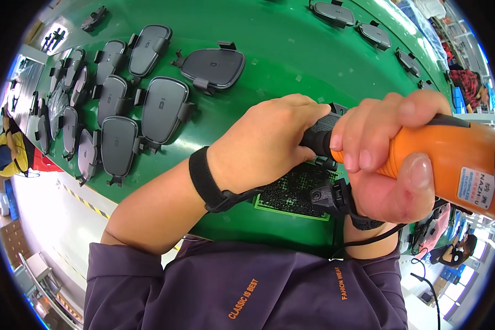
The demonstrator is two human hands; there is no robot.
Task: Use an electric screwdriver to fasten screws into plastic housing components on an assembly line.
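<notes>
My right hand (390,148) is wrapped around an orange electric screwdriver (451,159). The tool lies nearly sideways in view, its narrow black nose (317,141) pointing left toward my other hand. My left hand (269,135) is closed, thumb and fingers pinching a dark grey plastic part (329,122) right at that nose. Most of this part is hidden behind both hands, so its full shape does not show. Beneath them lies a black textured pad with a green frame (291,193). Nearest to my left hand is a dark grey phone holder (213,67) with side clamps.
Several more phone holders (162,110) lie grouped on the green table (275,60) at the left, and others (374,36) line its far right. Black bands circle both wrists, and a cable (374,237) runs by the right one. People are in the background on both sides.
</notes>
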